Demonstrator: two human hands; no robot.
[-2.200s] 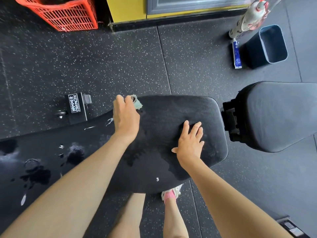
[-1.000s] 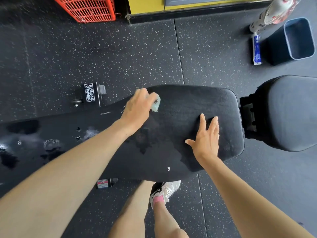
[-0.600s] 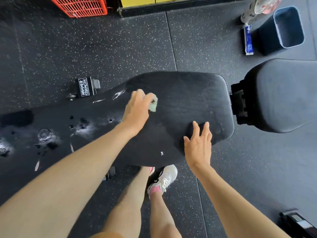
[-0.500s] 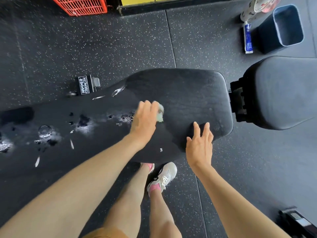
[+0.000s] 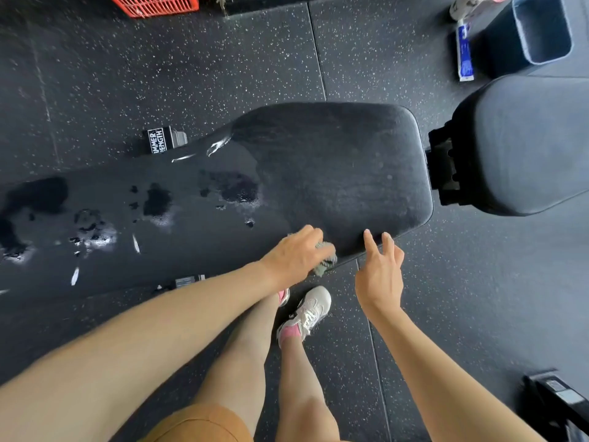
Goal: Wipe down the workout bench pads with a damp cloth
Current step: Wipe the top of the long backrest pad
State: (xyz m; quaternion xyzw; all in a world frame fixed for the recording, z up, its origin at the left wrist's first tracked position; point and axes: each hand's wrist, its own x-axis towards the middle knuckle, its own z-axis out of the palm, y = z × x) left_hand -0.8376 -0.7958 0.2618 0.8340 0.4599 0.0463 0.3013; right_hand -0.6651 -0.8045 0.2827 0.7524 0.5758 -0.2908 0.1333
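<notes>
A long black bench pad (image 5: 334, 167) runs across the view, with wet patches and water streaks over its left half. A second black pad (image 5: 526, 145) stands to its right, across a hinge gap. My left hand (image 5: 294, 255) is at the long pad's near edge and holds a small pale green cloth (image 5: 325, 261), which shows only under the fingers. My right hand (image 5: 379, 269) is just right of it, with straight fingers touching the pad's near right corner.
The floor is dark speckled rubber. A red crate (image 5: 156, 3) sits at the top left, a blue bin (image 5: 538, 30) and a blue-white tube (image 5: 464, 52) at the top right. My legs and a white shoe (image 5: 307, 311) are below the pad. A black frame part (image 5: 561, 403) lies bottom right.
My left hand has dragged the cloth from the pad's far side across to its near edge. My right hand has slid back to the pad's near right corner.
</notes>
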